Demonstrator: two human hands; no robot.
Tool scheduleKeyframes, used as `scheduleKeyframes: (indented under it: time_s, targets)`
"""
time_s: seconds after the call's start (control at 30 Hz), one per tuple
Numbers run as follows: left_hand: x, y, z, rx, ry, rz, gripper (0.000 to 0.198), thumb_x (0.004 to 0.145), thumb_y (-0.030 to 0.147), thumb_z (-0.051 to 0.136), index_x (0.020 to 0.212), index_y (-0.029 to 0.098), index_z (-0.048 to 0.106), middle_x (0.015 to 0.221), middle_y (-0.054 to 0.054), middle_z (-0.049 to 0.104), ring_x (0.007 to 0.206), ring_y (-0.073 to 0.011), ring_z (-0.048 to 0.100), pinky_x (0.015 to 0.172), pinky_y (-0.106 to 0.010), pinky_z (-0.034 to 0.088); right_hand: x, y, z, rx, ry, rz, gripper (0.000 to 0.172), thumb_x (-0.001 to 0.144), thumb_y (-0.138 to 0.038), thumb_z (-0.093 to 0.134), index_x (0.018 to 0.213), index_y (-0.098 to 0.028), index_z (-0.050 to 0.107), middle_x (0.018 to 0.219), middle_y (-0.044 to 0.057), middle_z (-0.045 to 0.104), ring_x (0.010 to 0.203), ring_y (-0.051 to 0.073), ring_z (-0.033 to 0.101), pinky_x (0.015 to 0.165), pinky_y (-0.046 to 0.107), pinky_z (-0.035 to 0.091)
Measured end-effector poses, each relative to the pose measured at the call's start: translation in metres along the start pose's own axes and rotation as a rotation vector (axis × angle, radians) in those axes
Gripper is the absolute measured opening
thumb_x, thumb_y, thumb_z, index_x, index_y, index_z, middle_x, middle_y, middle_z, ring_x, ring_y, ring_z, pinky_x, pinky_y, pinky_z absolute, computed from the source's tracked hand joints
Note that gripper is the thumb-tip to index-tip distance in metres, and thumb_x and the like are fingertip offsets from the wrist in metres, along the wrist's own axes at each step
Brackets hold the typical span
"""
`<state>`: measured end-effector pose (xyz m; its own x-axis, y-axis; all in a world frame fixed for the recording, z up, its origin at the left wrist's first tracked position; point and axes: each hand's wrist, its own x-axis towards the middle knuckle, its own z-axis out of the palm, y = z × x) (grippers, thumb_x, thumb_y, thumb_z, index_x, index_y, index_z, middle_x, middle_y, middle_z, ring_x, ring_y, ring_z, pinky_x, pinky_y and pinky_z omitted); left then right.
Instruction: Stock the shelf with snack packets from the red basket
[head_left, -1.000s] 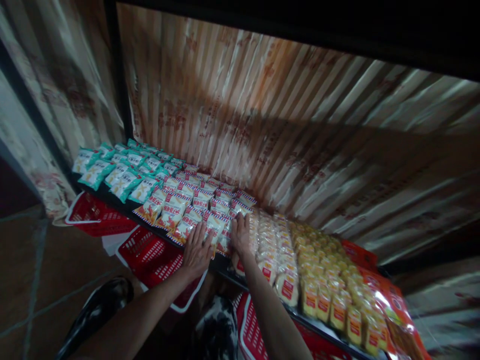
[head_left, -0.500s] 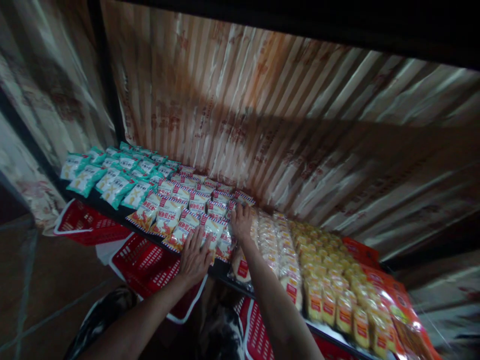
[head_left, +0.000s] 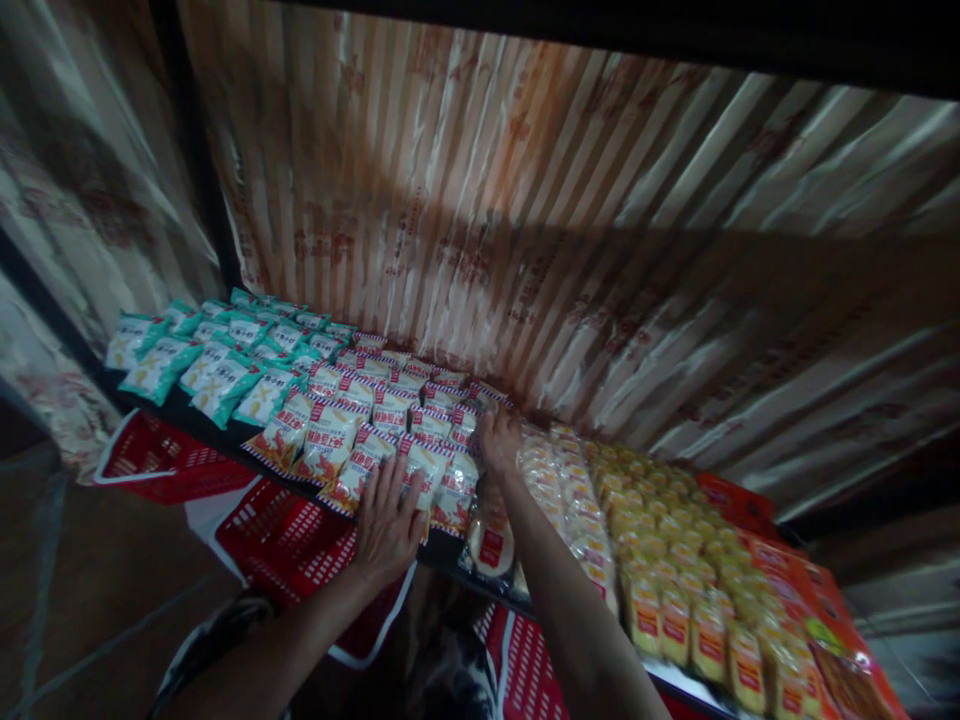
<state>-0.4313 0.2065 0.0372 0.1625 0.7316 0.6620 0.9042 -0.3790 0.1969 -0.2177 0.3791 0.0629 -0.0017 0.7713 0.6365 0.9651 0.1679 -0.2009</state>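
My left hand (head_left: 388, 522) lies flat with its fingers spread over the front row of white-and-orange snack bags (head_left: 367, 462), touching them. My right hand (head_left: 500, 440) is at the right edge of the same rows. Its fingers are slightly bent and apart, against a back snack bag (head_left: 487, 393); the fingertips are partly hidden. Below its wrist lies a clear-wrapped round pastry pack (head_left: 491, 545) with a red label.
Teal snack bags (head_left: 225, 385) fill the shelf's left end. Yellow wrapped cakes (head_left: 675, 560) and orange-red packages (head_left: 814, 600) lie to the right. Red baskets (head_left: 277, 540) stand below the shelf edge. A pleated, printed sheet (head_left: 450, 200) hangs behind, beside a dark post (head_left: 196, 150).
My right hand has shifted slightly right, off the front bags toward the rows' right edge, its fingers bending more. The left hand stays on the front bags. The view has turned slightly.
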Motion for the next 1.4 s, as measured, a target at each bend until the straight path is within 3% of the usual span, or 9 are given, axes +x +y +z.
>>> scheduleKeyframes:
  time_s: [0.23,0.33,0.53,0.63,0.73,0.9,1.07,1.2,1.4]
  targets:
    - [-0.001,-0.002,0.003,0.008,-0.045,-0.013,0.056,0.091,0.033,0.046,0.144,0.017,0.036,0.155,-0.013,0.023,0.144,-0.0291,0.019,0.115,-0.049,0.019,0.019,0.013,0.011,0.057,-0.115,0.058,0.061,0.096,-0.045,0.013,0.139,-0.013,0.043,0.132,0.02,0.054,0.119,0.032,0.05,0.1,0.049,0.034]
    - [-0.002,-0.004,0.005,0.001,-0.063,-0.009,0.056,0.091,0.032,0.045,0.144,0.016,0.035,0.154,-0.014,0.026,0.143,-0.0279,0.02,0.115,-0.048,0.02,0.021,0.013,0.013,0.133,-0.173,0.17,0.069,0.095,-0.049,0.008,0.134,-0.009,0.048,0.125,0.021,0.059,0.115,0.031,0.055,0.096,0.046,0.039]
    - [-0.001,-0.002,0.005,-0.031,-0.076,-0.011,0.057,0.092,0.032,0.044,0.145,0.016,0.033,0.155,-0.014,0.021,0.144,-0.0291,0.015,0.115,-0.051,0.019,0.017,0.006,0.001,0.139,-0.203,0.193,0.064,0.095,-0.049,0.016,0.134,-0.01,0.048,0.129,0.021,0.056,0.12,0.031,0.05,0.097,0.047,0.038]
    - [0.0,-0.002,0.0,-0.043,-0.06,-0.032,0.058,0.092,0.032,0.044,0.146,0.018,0.031,0.156,-0.012,0.019,0.145,-0.0297,0.012,0.115,-0.053,0.018,0.008,-0.016,-0.013,-0.004,-0.066,0.155,0.056,0.095,-0.046,0.028,0.137,-0.012,0.045,0.143,0.022,0.04,0.134,0.035,0.032,0.103,0.057,0.029]
    - [0.0,-0.01,-0.007,-0.038,-0.009,-0.096,0.056,0.092,0.03,0.043,0.145,0.019,0.033,0.157,-0.012,0.016,0.145,-0.0308,0.01,0.115,-0.054,0.018,-0.007,-0.05,-0.027,-0.039,-0.04,-0.027,0.053,0.095,-0.044,0.033,0.139,-0.017,0.044,0.152,0.017,0.026,0.14,0.036,0.018,0.105,0.057,0.026]
    - [-0.004,-0.035,-0.009,-0.002,0.063,-0.238,0.054,0.093,0.025,0.04,0.145,0.014,0.032,0.157,-0.014,0.012,0.145,-0.0319,0.008,0.115,-0.055,0.017,-0.034,-0.095,-0.026,-0.025,-0.148,-0.356,0.046,0.097,-0.04,0.034,0.137,-0.023,0.049,0.149,0.01,0.037,0.14,0.028,0.023,0.109,0.048,0.027]
    - [-0.009,-0.048,-0.007,-0.005,-0.004,-0.2,0.056,0.093,0.025,0.04,0.147,0.016,0.029,0.157,-0.013,0.018,0.145,-0.0295,0.008,0.115,-0.055,0.018,-0.041,-0.102,-0.017,-0.072,-0.179,-0.345,0.046,0.097,-0.038,0.034,0.138,-0.024,0.047,0.14,0.011,0.049,0.136,0.029,0.032,0.107,0.05,0.028]
    - [-0.009,-0.052,-0.013,-0.01,-0.01,-0.194,0.058,0.093,0.027,0.039,0.149,0.017,0.024,0.157,-0.012,0.017,0.145,-0.0284,0.008,0.115,-0.055,0.017,-0.036,-0.112,-0.029,-0.07,-0.159,-0.368,0.047,0.095,-0.041,0.038,0.137,-0.022,0.048,0.142,0.013,0.046,0.138,0.03,0.029,0.109,0.051,0.026]
    - [0.001,-0.077,-0.019,0.019,0.097,-0.401,0.056,0.094,0.028,0.039,0.147,0.013,0.029,0.158,-0.013,0.009,0.145,-0.03,0.004,0.117,-0.053,0.012,-0.068,-0.156,-0.058,-0.037,-0.131,-0.436,0.044,0.096,-0.036,0.039,0.136,-0.02,0.049,0.148,0.013,0.039,0.141,0.028,0.025,0.11,0.047,0.027]
